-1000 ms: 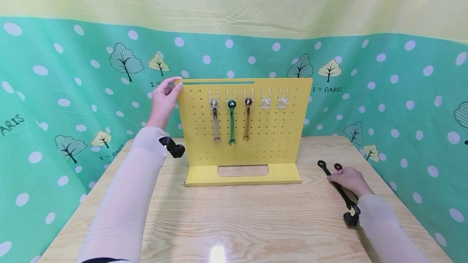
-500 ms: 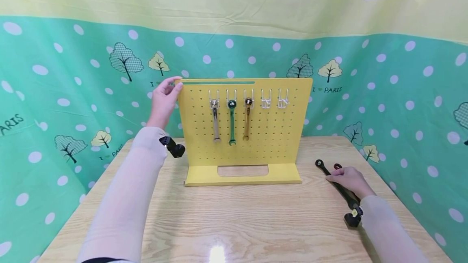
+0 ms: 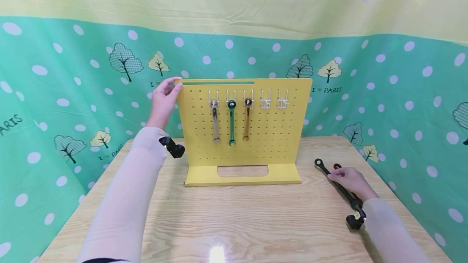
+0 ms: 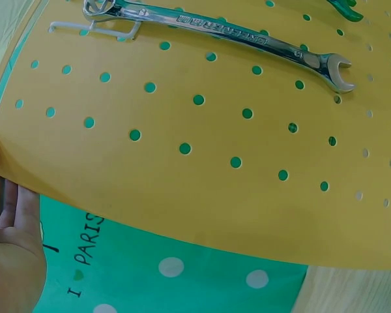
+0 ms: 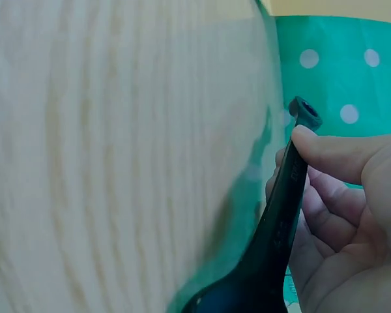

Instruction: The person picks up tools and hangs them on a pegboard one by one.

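My left hand [image 3: 163,102] grips the top left corner of an upright yellow pegboard [image 3: 272,141], thumb in front and fingers behind. On the board's white hooks hang a silver wrench [image 3: 215,123], a green wrench [image 3: 232,125] and a gold wrench [image 3: 247,121]. At the right of the table my right hand [image 3: 352,182] pinches a black wrench [image 5: 280,208] between thumb and fingers. In the right wrist view its ring end sticks out past the thumb. A red ring end [image 3: 337,166] of another wrench shows just behind that hand, its remaining length mostly hidden.
Two white hooks [image 3: 282,100] at the board's right side hold nothing. The board's foot [image 3: 285,173] rests on the wooden table [image 3: 248,218]. A green and yellow curtain [image 3: 226,48] surrounds the table at the back and sides.
The black wrench's ring end has shifted slightly left and away from me, and my right wrist has edged right. My left hand and the pegboard have stayed still.
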A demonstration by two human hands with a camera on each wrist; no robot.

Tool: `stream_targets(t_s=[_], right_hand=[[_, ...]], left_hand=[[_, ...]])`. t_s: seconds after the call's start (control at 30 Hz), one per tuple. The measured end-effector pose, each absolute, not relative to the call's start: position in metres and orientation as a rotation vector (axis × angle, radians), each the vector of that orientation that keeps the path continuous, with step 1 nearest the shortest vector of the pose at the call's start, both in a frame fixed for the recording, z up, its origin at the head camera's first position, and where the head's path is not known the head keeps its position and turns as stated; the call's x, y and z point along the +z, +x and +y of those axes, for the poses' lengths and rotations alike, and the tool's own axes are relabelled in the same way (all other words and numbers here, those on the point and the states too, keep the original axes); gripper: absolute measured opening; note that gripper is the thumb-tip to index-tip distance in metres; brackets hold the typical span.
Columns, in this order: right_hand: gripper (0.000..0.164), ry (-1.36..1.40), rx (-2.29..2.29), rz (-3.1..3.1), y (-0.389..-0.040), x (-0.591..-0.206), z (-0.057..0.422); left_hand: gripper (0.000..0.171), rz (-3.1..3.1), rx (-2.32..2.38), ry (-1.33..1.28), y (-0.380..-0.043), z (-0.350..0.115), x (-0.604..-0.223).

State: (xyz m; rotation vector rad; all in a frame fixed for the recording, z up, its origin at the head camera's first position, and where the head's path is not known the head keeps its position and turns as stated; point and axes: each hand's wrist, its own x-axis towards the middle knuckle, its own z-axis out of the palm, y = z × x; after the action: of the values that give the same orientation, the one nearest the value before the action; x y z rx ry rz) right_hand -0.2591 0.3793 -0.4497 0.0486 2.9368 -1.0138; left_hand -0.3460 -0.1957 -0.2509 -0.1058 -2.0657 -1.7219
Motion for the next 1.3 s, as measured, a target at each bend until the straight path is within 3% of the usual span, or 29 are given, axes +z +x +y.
stream_targets(t_s=[0.53, 1.0, 1.3], right_hand=[[0.042, -0.065, -1.056, 3.023, -0.251, -0.414, 0.356], [0.055, -0.166, -1.071, 3.042, -0.253, -0.380, 0.324], [0.045, -0.262, -1.271, 2.954, -0.260, -0.363, 0.296]], left_hand=[[0.033, -2.058, -1.734, -0.111, -0.347, -0.196, -0.251], [0.038, -2.065, -1.729, -0.115, -0.347, -0.196, -0.250], [0.035, -2.067, -1.701, -0.103, -0.347, -0.196, -0.251]])
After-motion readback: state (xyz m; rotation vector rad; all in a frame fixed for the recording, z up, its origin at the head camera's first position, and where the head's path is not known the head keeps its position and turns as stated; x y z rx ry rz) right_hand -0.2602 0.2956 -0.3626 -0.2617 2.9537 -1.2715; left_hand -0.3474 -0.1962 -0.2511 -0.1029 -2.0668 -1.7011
